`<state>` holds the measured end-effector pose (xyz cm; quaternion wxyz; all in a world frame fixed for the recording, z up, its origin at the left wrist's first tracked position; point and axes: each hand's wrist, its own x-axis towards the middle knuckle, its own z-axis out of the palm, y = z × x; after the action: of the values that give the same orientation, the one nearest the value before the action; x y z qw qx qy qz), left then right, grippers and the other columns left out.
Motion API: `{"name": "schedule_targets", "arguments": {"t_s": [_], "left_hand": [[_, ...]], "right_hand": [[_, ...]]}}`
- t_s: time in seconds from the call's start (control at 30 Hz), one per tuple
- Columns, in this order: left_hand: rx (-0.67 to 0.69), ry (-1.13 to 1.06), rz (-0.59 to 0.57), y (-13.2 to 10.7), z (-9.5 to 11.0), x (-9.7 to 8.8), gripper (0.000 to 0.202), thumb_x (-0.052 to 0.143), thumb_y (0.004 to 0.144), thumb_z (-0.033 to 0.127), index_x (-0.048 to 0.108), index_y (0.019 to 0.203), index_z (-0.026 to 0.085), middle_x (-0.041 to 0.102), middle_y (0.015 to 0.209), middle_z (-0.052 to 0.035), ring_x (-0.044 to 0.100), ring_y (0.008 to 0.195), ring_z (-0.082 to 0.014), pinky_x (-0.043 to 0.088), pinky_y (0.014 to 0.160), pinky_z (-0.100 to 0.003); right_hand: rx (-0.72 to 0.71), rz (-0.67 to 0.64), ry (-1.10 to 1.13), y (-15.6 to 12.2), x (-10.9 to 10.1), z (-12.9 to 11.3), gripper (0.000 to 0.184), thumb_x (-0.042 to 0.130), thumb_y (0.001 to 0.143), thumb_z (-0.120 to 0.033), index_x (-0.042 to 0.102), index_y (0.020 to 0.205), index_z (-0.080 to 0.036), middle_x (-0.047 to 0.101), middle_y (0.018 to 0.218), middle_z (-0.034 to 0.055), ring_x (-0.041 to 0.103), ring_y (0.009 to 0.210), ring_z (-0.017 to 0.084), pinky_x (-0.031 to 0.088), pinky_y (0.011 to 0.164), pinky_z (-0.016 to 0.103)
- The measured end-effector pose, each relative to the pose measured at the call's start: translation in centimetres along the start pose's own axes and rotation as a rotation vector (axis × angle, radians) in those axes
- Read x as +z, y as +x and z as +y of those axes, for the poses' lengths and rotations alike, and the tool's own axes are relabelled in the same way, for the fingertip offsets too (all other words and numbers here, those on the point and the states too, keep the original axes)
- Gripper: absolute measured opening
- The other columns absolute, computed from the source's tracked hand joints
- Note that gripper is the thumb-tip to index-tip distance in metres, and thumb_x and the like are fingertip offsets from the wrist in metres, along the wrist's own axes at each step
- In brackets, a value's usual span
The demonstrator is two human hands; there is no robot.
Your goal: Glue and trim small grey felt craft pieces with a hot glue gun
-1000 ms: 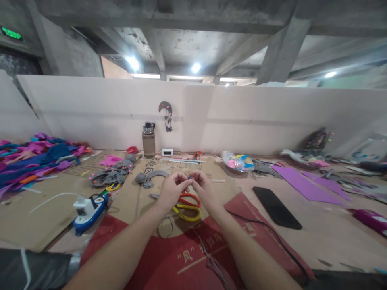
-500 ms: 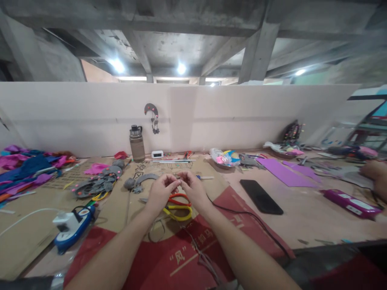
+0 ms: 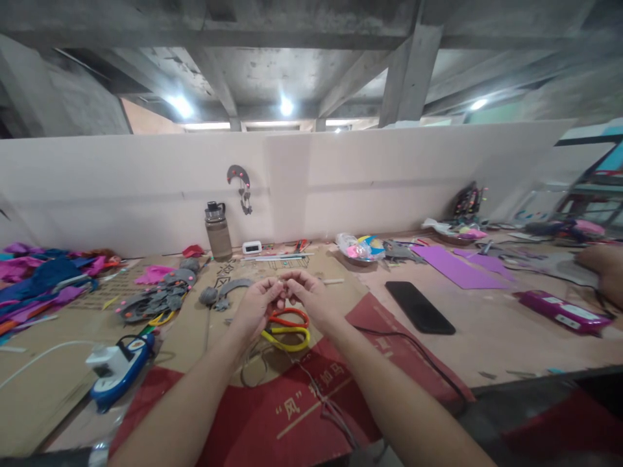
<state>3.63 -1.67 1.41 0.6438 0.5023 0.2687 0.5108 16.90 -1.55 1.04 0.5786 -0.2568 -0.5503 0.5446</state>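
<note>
My left hand (image 3: 260,303) and my right hand (image 3: 307,297) meet over the cardboard, with thumbs and fingertips pinched close together. Whatever is between the fingertips is too small to make out. Just below them lie scissors (image 3: 292,339) with one orange and one yellow handle loop; the left hand partly covers the blades. A grey felt crescent (image 3: 237,283) with small grey pieces rests beyond my left hand. Thin grey cord (image 3: 311,383) trails over the red printed part of the cardboard (image 3: 253,421), below the scissors.
At left are a blue power strip (image 3: 121,379), grey felt pieces (image 3: 168,295) and a coloured fabric heap (image 3: 48,275). A bottle (image 3: 219,239) stands by the partition. To the right lie a phone (image 3: 419,307), purple sheets (image 3: 460,271) and a purple device (image 3: 564,311). Another person's hand (image 3: 601,263) shows.
My fingers have shifted slightly against each other, still pinched together at nearly the same spot. The camera view has tilted a little; the objects on the table stay in place.
</note>
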Motion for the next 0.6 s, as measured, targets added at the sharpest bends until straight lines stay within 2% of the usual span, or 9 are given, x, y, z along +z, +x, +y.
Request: {"name": "schedule_targets", "arguments": {"t_s": [0.2,0.4,0.47,0.6], "left_hand": [[-0.006,0.195,0.051,0.4,0.4,-0.9,0.027,0.073,0.065,0.031,0.053,0.068,0.013,0.054,0.058,0.0021,0.047,0.048,-0.0059,0.035,0.047,-0.018],[0.030,0.495,0.050,0.4,1.0,-1.5,0.027,0.073,0.064,0.034,0.057,0.068,0.013,0.057,0.056,0.0009,0.048,0.049,-0.0083,0.038,0.049,-0.020],[0.027,0.444,0.058,0.5,0.8,-1.6,0.026,0.073,0.063,0.033,0.057,0.068,0.013,0.056,0.056,0.0010,0.048,0.049,-0.0078,0.038,0.049,-0.019],[-0.008,0.132,0.103,0.8,0.6,-2.0,0.026,0.072,0.065,0.034,0.059,0.069,0.012,0.057,0.063,0.0004,0.048,0.051,-0.0052,0.039,0.050,-0.017]], "right_hand": [[-0.036,-0.023,-0.156,0.0,-0.2,-0.3,0.015,0.061,0.072,-0.029,0.064,0.081,-0.017,0.059,0.065,-0.0019,0.048,0.056,0.008,0.039,0.056,0.022],[0.024,-0.055,-0.201,0.5,-1.0,1.0,0.015,0.064,0.068,-0.029,0.056,0.073,-0.017,0.054,0.063,-0.0036,0.047,0.054,0.008,0.038,0.053,0.022],[-0.030,-0.040,-0.297,0.5,-1.0,1.2,0.011,0.060,0.072,-0.027,0.054,0.071,-0.017,0.051,0.063,-0.0037,0.046,0.057,0.008,0.038,0.055,0.022],[-0.141,-0.009,-0.349,-0.1,-0.6,0.5,0.012,0.052,0.079,-0.028,0.051,0.072,-0.018,0.049,0.066,-0.0034,0.044,0.061,0.009,0.037,0.058,0.021]]}}
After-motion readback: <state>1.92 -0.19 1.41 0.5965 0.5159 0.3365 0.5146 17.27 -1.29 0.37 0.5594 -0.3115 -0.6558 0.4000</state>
